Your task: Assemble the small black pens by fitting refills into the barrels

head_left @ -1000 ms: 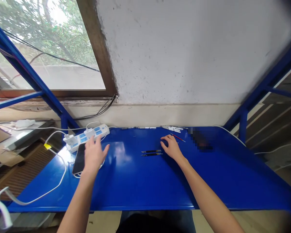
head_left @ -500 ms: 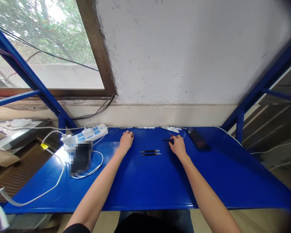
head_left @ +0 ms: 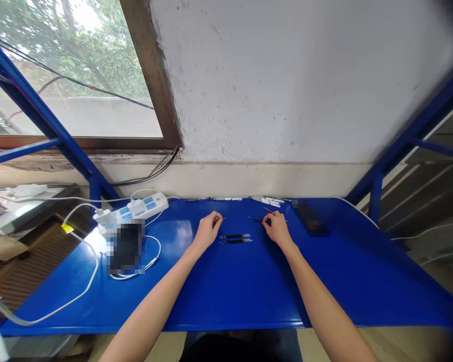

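The left hand (head_left: 208, 229) was closed to a fingertip pinch over the blue glossy table (head_left: 226, 286). A tiny slender piece (head_left: 223, 218) projected from its fingertips; it was too small to identify, and the curled fingers hid the rest. The right hand (head_left: 277, 229) was closed on a thin dark pen refill (head_left: 255, 219), its narrow tip pointing left toward the left hand. The refill's rear portion was covered by the fingers and could not be fully traced. A slim red rod (head_left: 267, 209) lay just beyond the right hand, which partly concealed it.

Two black slender refills with clear ends (head_left: 234, 242) lay side by side on the table, between the hands and slightly nearer the person. White pen barrels (head_left: 272, 202) lay grouped near the wall; their overlap prevented a reliable count. Pixel blocks masked a dark flat rectangular object (head_left: 126, 246) at left and a long black object (head_left: 309, 218) at right. Both forearms were cut off by the lower edge of the frame.

A yellow tag (head_left: 67, 229) was fixed to a white cable; any lettering on it was illegible. Markings on the white power strip with blue socket panels (head_left: 159, 201) were too small to read.
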Motion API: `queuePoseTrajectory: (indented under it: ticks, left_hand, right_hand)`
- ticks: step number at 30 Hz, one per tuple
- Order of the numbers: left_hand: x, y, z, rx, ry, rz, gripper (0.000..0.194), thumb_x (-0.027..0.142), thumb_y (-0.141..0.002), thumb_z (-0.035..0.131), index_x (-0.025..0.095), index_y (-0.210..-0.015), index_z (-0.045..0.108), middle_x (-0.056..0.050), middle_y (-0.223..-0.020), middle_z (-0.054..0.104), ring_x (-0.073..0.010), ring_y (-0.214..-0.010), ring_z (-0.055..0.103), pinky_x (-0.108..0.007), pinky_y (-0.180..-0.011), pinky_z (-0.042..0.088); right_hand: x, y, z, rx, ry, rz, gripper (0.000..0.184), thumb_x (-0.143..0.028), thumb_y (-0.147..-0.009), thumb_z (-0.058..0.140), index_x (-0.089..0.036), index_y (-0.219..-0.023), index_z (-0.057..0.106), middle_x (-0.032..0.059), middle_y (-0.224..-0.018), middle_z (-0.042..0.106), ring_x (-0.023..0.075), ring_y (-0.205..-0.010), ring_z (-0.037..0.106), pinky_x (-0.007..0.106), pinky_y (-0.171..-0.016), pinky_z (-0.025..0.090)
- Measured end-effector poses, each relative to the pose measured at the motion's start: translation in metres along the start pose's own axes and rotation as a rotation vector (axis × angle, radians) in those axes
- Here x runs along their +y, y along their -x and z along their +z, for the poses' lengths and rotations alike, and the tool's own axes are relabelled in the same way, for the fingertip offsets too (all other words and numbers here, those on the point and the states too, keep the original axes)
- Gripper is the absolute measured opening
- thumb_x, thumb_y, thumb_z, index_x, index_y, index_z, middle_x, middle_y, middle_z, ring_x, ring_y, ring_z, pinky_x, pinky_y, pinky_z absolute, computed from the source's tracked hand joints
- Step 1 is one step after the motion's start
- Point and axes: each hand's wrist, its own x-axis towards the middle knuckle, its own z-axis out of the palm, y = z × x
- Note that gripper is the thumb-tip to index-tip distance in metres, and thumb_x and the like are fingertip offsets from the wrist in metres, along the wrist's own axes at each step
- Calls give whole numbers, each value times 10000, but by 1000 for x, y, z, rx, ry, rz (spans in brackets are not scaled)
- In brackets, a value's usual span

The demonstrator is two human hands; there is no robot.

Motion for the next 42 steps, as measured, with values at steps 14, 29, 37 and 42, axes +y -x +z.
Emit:
queuePoseTrajectory:
  ticks: [14,29,37,42]
  left_hand:
    - [-8,-4,7,5,599,-319,260,360,-697,670,142,-831,621,-16,-697,624,-128,-664,583,-277,-693,481]
    - [1,-2,2,26,681,-280,325,469,-755,651,149,-731,594,3,-650,594,-112,-608,545,-252,-636,445]
    - [9,0,3,-5,866,-255,296,347,-711,746,146,-854,583,-101,-919,724,-191,-850,676,-338,-816,511]
    - [12,0,4,3,902,-262,302,326,-691,767,142,-844,583,-114,-947,730,-210,-878,689,-363,-848,523]
  right_hand:
    - [-49,6,-1,-280,-1096,333,341,-491,-703,686,-168,-781,609,6,-668,563,123,-592,504,243,-536,387]
    - [-54,7,-3,-285,-1503,508,313,-369,-604,832,-163,-783,681,-9,-617,527,116,-612,482,258,-572,400]
    - [-58,4,-9,-262,-1554,479,280,-319,-615,826,-177,-829,717,15,-676,602,131,-669,539,279,-657,443]
    - [-64,6,-11,-293,-1523,442,296,-335,-623,825,-161,-842,730,29,-696,616,129,-667,543,283,-663,454]
